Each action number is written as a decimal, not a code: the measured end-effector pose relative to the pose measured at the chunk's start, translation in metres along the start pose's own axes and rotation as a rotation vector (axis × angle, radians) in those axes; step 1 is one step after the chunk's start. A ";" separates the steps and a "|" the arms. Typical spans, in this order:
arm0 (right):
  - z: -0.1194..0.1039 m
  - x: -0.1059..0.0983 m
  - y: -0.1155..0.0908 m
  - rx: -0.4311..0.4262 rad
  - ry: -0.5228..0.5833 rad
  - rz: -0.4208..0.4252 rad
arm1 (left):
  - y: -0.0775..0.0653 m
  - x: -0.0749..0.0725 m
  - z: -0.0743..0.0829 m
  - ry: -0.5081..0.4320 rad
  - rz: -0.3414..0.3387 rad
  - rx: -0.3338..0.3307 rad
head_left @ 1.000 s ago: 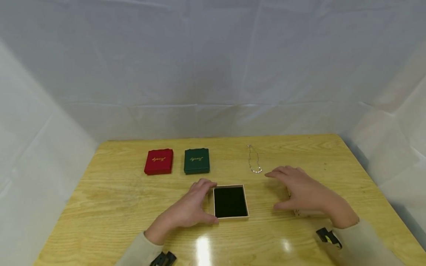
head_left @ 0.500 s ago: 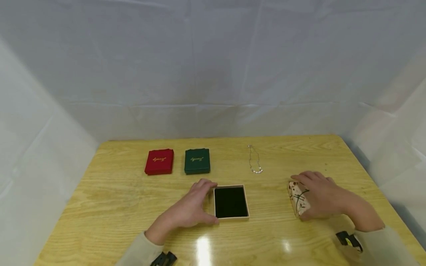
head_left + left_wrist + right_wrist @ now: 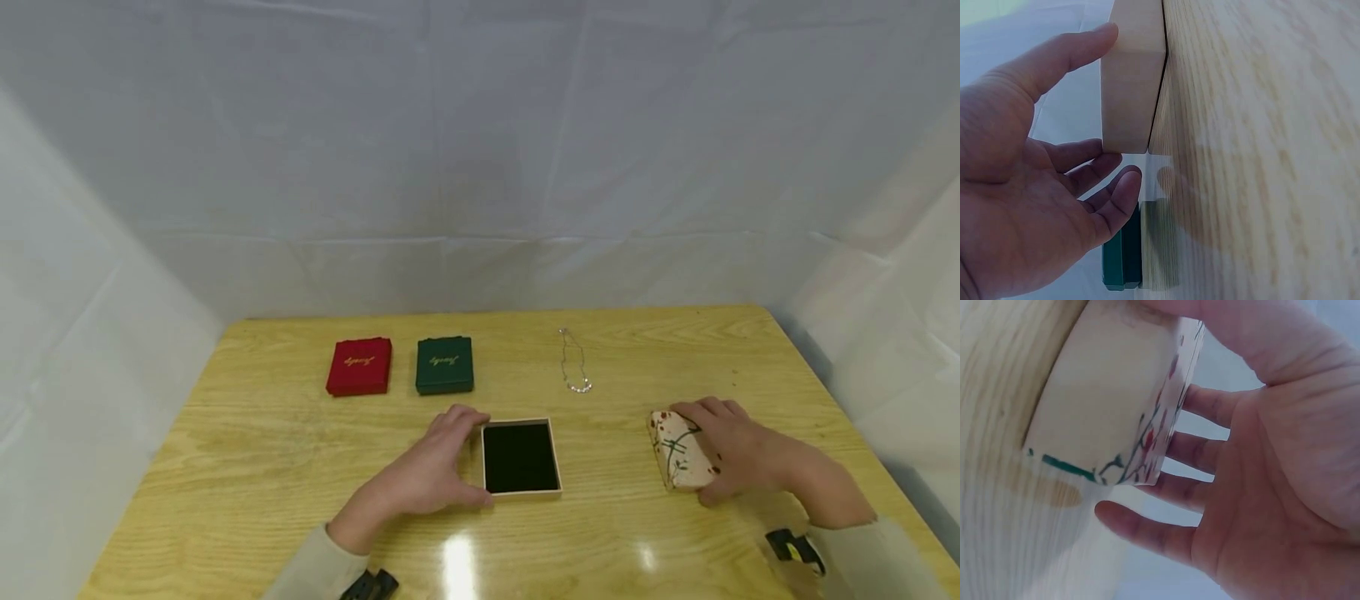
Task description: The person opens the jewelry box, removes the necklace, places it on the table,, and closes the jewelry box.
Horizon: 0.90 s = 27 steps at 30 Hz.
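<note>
A shallow open jewelry box point(image 3: 557, 475) with a pale rim and black lining lies on the table. My left hand point(image 3: 427, 471) holds it by the left side, thumb at the near corner and fingers at the far one. In the left wrist view, the thumb touches the box's plain beige wall point(image 3: 1129, 94). To the right, my right hand point(image 3: 750, 454) grips a box lid point(image 3: 678, 450) patterned with red flowers and green stems. Its thumb is at the near edge and its fingers reach the far edge. The right wrist view shows the lid's plain beige side point(image 3: 1097, 394).
A closed red jewelry box point(image 3: 359, 367) and a closed green one point(image 3: 444, 365) sit toward the back left, with gold lettering on top. Behind the open box, to the right, a silver necklace point(image 3: 577, 385) lies in a loop. White sheeting point(image 3: 480, 167) surrounds the wooden table point(image 3: 262, 467).
My right hand has moved right from beside the necklace onto the patterned lid, then slid slightly further right, uncovering more of its top. The left hand and open box stay put.
</note>
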State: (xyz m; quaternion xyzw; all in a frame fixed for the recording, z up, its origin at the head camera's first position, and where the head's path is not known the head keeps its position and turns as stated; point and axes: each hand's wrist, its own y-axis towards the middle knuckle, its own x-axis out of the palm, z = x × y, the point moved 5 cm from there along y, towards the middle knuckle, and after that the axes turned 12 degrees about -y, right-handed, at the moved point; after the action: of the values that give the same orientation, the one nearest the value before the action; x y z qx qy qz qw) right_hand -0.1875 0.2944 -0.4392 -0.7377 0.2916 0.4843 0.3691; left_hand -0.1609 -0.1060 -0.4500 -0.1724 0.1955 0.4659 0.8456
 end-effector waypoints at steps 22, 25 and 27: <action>-0.035 -0.016 0.022 -0.036 0.008 0.122 | 0.002 0.003 -0.001 -0.007 -0.007 0.008; -0.041 -0.015 0.028 -0.051 -0.008 0.142 | 0.002 0.003 -0.001 -0.009 -0.007 0.008; -0.046 -0.015 0.032 -0.064 -0.010 0.148 | 0.002 0.003 -0.001 -0.009 -0.007 0.007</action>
State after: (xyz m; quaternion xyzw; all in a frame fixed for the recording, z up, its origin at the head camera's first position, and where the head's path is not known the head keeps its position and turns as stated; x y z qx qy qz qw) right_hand -0.1946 0.2395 -0.4217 -0.7232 0.3277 0.5231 0.3098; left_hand -0.1615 -0.1035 -0.4521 -0.1682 0.1926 0.4632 0.8486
